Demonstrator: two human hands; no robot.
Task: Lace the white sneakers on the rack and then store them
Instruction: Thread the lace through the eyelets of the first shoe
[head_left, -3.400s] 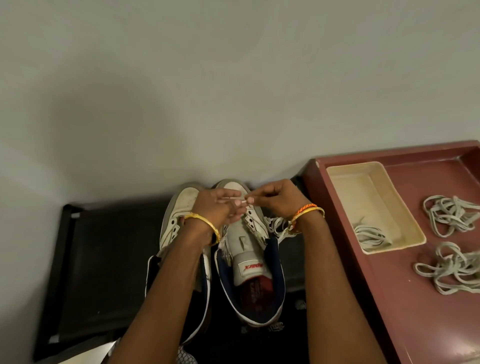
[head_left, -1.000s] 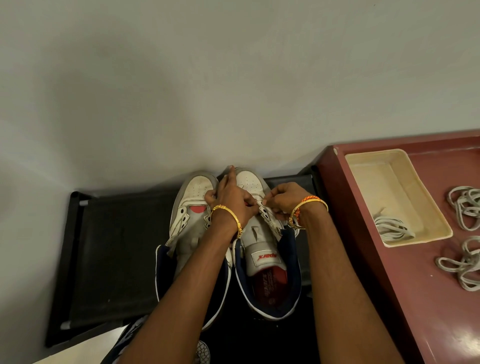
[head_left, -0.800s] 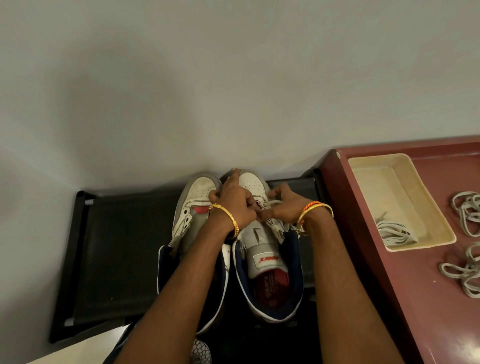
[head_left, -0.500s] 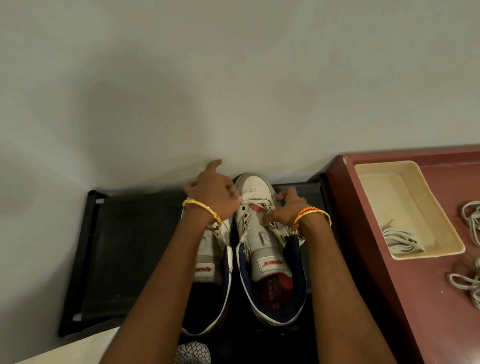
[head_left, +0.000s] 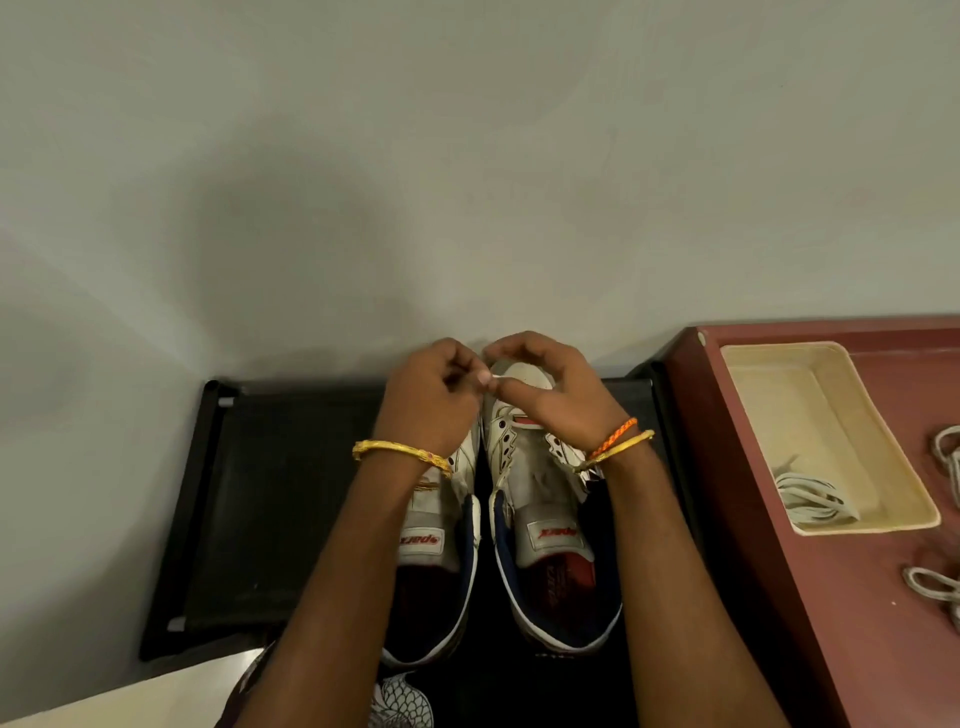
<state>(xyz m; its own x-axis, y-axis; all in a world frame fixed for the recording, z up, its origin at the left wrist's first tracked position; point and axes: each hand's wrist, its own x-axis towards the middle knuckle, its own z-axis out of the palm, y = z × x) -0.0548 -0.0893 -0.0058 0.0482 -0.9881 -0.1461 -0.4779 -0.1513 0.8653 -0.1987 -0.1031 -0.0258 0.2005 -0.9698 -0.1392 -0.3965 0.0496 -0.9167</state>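
Observation:
Two white sneakers with navy lining stand side by side on a black rack (head_left: 249, 499), toes toward the wall. The left sneaker (head_left: 441, 540) lies partly under my left forearm. The right sneaker (head_left: 540, 499) shows its tongue and red insole. My left hand (head_left: 431, 395) and my right hand (head_left: 545, 384) meet above the right sneaker's toe, fingers curled. Between their fingertips they pinch a thin white lace end (head_left: 493, 376). The rest of the lace is hidden by my hands.
A maroon table (head_left: 831, 597) stands right of the rack. On it a cream tray (head_left: 810, 410) holds a coiled white lace (head_left: 810, 501). More loose laces (head_left: 935, 587) lie at the far right edge. A grey wall rises directly behind the rack.
Both hands rose from the right sneaker's eyelets toward the toe and came together, pinching the lace end. The left hand swung back from over the left sneaker.

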